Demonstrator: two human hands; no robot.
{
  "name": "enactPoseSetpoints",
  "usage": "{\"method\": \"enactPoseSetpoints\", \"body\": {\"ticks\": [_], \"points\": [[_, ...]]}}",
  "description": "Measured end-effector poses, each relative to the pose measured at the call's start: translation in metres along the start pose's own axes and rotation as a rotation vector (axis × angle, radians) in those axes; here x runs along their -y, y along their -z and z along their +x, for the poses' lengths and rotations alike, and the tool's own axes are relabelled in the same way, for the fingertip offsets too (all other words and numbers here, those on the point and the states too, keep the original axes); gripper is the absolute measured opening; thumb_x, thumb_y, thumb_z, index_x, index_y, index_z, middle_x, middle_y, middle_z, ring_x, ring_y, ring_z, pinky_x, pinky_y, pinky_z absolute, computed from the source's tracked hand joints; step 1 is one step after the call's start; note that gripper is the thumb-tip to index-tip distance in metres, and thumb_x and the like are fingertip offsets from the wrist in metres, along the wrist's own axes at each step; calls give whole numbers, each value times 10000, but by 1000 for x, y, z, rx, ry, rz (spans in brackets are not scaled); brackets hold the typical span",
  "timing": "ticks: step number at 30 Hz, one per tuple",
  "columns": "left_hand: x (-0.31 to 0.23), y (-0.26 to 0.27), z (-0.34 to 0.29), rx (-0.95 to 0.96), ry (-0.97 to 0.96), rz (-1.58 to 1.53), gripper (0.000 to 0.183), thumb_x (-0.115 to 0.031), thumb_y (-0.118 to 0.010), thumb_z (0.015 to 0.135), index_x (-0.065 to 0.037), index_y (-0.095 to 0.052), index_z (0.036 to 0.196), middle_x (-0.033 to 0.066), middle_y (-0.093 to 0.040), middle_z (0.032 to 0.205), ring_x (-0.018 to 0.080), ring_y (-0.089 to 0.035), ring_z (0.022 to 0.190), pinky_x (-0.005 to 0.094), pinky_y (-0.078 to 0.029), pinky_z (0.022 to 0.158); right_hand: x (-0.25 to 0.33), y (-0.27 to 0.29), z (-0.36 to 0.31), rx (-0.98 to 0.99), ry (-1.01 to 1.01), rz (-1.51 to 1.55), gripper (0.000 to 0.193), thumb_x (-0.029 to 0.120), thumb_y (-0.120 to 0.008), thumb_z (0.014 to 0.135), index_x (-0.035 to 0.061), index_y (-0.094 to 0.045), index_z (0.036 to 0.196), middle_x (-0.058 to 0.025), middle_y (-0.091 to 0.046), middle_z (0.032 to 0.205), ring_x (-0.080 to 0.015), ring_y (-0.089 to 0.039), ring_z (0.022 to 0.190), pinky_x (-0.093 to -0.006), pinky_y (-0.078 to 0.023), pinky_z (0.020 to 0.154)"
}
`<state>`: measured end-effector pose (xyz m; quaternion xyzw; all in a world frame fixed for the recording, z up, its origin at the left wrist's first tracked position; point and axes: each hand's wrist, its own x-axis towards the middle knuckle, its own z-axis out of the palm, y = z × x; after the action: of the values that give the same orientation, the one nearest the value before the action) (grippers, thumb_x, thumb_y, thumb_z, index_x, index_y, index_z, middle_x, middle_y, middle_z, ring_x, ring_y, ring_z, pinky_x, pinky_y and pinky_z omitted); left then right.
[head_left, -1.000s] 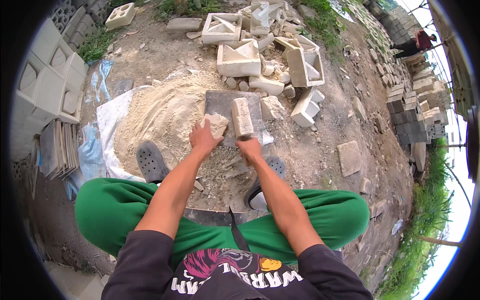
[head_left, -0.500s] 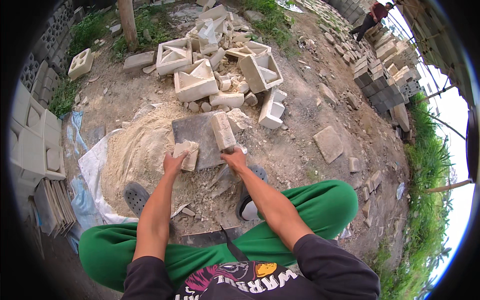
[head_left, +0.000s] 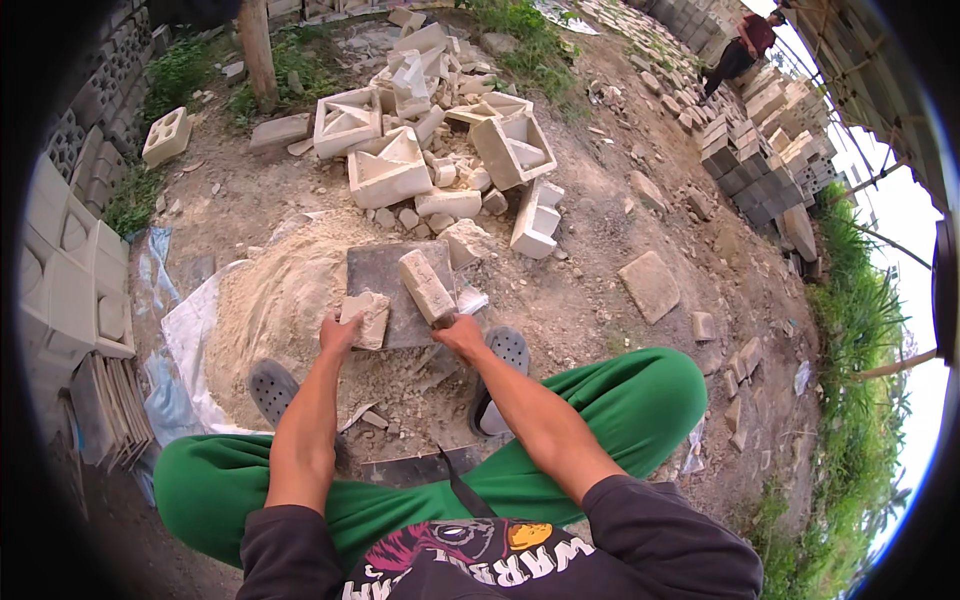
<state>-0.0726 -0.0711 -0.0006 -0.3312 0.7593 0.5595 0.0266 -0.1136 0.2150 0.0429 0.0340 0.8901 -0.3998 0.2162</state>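
My left hand is closed on the edge of a broken piece of pale block. That piece lies on the lower left part of a dark flat slab. In my right hand is the lower end of a long, pale, rough brick. It tilts with its far end toward the upper left, over the slab; whether it touches the slab or the broken piece, I cannot tell. A heap of sandy, pale powder lies left of the slab.
Broken hollow blocks and rubble are piled beyond the slab. Pale patterned blocks are stacked at the left. A flat stone lies to the right. Grey blocks stand far right, near another person.
The brick in my right hand has swung left and lower, closer to the broken piece. My left hand keeps its hold on that piece, which has shifted slightly.
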Motion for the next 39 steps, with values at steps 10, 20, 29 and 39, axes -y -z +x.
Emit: {"method": "enactPoseSetpoints", "body": {"ticks": [10, 20, 29, 39], "points": [[-54, -33, -76, -189, -199, 765, 1054, -601, -792, 694, -12, -367, 1457, 219, -421, 1447, 395, -412, 1345, 485, -366, 1099, 23, 8, -4, -157, -55, -144, 511, 304, -832, 648, -16, -709, 1028, -192, -736, 973, -323, -707, 901, -410, -551, 806], [-30, -13, -51, -68, -342, 814, 1003, -452, -865, 635, -82, -430, 1460, 200, -403, 1502, 371, -393, 1367, 483, -349, 1107, 88, 2, 2, 12, 111, 387, 258, 130, -755, 764, -20, -668, 955, -74, -662, 707, -151, -613, 512, -328, -498, 484], [-51, 0, -42, 82, -366, 882, 961, -346, -932, 591, -152, -502, 1429, 159, -444, 1491, 370, -471, 1308, 477, -429, 1059, 33, -39, 17, 56, -57, -185, 471, 373, -764, 681, -11, -725, 952, -189, -733, 806, -353, -723, 769, -391, -567, 712], [-58, 19, -37, 207, -275, 903, 965, -370, -923, 600, -156, -491, 1436, 206, -485, 1382, 419, -521, 1226, 486, -504, 990, 103, -14, -3, -39, 156, 122, 323, 218, -742, 747, -58, -688, 906, -79, -705, 707, -172, -652, 561, -335, -516, 540]]}}
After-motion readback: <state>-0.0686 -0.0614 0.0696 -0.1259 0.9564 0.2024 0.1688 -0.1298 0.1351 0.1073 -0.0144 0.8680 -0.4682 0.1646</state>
